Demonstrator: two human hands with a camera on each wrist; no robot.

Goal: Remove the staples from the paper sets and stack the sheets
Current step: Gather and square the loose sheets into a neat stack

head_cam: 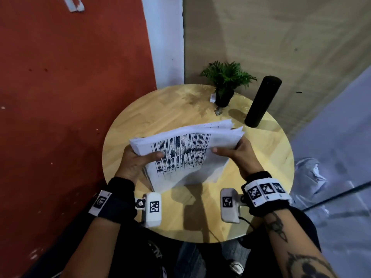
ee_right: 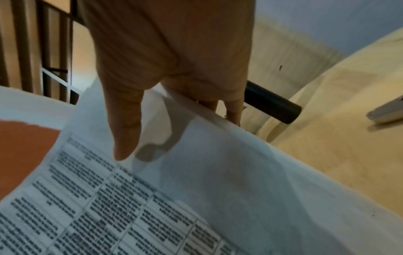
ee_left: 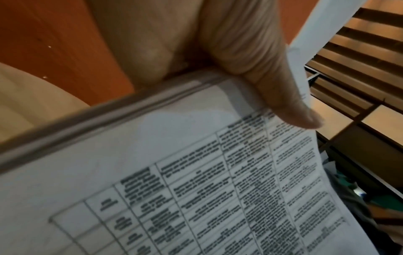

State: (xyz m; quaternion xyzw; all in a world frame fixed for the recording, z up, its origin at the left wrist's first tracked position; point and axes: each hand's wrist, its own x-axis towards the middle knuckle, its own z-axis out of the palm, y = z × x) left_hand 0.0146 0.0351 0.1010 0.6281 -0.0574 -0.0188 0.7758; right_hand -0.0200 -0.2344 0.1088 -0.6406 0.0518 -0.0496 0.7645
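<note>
A stack of white sheets [head_cam: 184, 153] with a printed table on top is held tilted above the round wooden table [head_cam: 160, 109]. My left hand [head_cam: 144, 157] grips its left edge, thumb on the top sheet and fingers hidden underneath. In the left wrist view the thumb [ee_left: 283, 96] presses on the printed page [ee_left: 196, 172]. My right hand [head_cam: 230, 150] grips the right edge the same way. In the right wrist view its thumb [ee_right: 126, 129] lies on the sheets [ee_right: 218, 172] and its fingers [ee_right: 231, 110] reach behind. The sheet edges are uneven. No staple is visible.
A small potted plant [head_cam: 226, 81] and an upright black cylinder [head_cam: 263, 101] stand at the table's far side. A small metal piece [head_cam: 217, 112] lies near the pot. A silvery metal object [ee_right: 388, 113] lies on the table to the right. A red wall [head_cam: 70, 97] is on the left.
</note>
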